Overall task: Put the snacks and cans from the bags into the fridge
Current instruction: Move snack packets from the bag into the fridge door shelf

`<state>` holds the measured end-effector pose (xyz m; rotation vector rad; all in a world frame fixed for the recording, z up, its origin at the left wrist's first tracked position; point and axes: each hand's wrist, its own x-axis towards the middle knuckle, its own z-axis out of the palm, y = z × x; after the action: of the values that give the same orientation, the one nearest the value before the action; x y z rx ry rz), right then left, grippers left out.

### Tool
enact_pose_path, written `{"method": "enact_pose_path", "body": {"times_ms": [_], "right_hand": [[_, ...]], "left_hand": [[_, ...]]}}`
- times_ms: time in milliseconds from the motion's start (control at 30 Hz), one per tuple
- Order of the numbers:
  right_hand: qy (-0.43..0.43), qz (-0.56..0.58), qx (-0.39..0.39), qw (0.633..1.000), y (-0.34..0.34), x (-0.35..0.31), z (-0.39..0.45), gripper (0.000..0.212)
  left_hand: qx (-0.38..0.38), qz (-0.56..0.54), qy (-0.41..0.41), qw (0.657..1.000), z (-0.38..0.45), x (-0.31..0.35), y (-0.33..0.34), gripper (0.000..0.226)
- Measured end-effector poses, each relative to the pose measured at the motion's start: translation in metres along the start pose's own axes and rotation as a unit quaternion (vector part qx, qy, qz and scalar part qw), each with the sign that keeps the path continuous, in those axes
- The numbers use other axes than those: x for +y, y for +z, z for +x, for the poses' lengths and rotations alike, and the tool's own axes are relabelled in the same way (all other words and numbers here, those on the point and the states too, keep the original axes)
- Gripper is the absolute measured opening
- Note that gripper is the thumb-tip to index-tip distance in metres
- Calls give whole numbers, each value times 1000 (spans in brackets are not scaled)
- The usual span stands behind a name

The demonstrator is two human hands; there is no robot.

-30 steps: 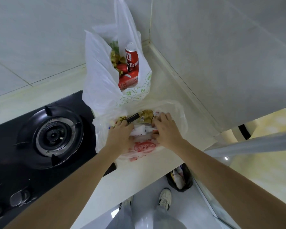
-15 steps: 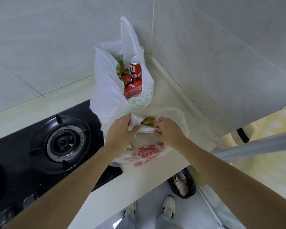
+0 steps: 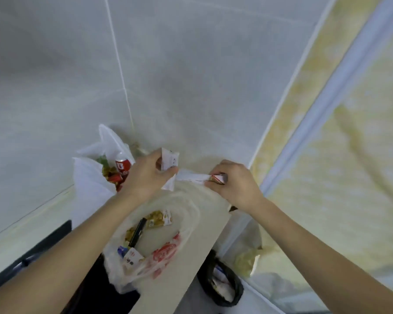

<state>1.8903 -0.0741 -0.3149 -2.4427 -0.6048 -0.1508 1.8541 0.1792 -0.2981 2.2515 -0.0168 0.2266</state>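
Pale counter (image 3: 197, 250) in a tiled corner. Clear bag (image 3: 168, 225) lies flat, snack packets (image 3: 159, 219) inside; white bag (image 3: 89, 177) behind holds a red can (image 3: 122, 165). Your left hand (image 3: 145, 175) pinches a white packet (image 3: 170, 159); your right hand (image 3: 234, 184) grips a red-edged packet (image 3: 217, 178), both above the clear bag.

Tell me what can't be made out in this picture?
- Head view: the white packets in the left hand are blurred, print unreadable.
- The right hand hides most of its red-edged item.
- White bag hides the red can base.
- No fridge identifiable.
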Motion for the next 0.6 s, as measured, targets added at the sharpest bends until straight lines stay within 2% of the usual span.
{"method": "enact_pose_path", "body": {"times_ms": [133, 233, 300, 433, 600], "right_hand": [[74, 2, 119, 990, -108, -1, -54, 16], [114, -8, 206, 972, -186, -2, -113, 15], [142, -15, 258, 956, -232, -6, -160, 15], [213, -45, 356, 909, -302, -12, -281, 15], [311, -79, 446, 836, -350, -27, -443, 16]], "left_hand": [[-30, -28, 118, 992, 27, 104, 12, 18], [-71, -65, 210, 973, 21, 191, 37, 32], [-110, -102, 253, 956, 8, 246, 60, 30], [-192, -142, 339, 910, -35, 346, 123, 25], [-290, -193, 396, 850, -132, 457, 206, 26]]}}
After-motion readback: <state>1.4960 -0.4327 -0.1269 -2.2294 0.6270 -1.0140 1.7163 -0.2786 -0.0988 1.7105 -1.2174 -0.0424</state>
